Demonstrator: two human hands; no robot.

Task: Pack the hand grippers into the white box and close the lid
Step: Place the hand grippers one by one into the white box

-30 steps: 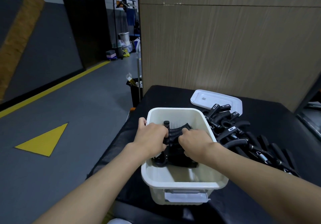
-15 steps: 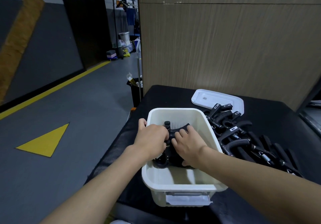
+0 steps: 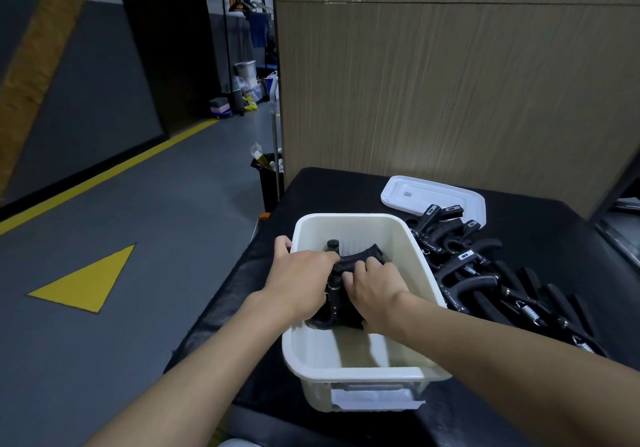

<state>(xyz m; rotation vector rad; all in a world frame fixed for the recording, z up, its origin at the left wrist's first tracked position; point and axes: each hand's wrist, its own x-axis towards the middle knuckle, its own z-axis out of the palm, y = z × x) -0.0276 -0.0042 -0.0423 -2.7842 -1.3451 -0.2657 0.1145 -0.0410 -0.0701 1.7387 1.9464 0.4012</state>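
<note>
A yellow triangle (image 3: 90, 278) is painted on the grey floor at the left. Next comes the black table (image 3: 339, 190), and the white box (image 3: 349, 374) stands on its left part, open on top. The left hand (image 3: 301, 282) reaches into the box. Its thumb sticks out over the left rim and its fingers curl round the black grippers (image 3: 362, 258) inside. The right hand (image 3: 375, 296) is just beside it, fingers bent, holding the same bunch. The bunch sits in the far half of the box. Right of the box a pile (image 3: 485, 287) of more grippers lies on the table. The white lid (image 3: 422, 192) lies flat behind the pile, and a few handles lie over its near edge
</note>
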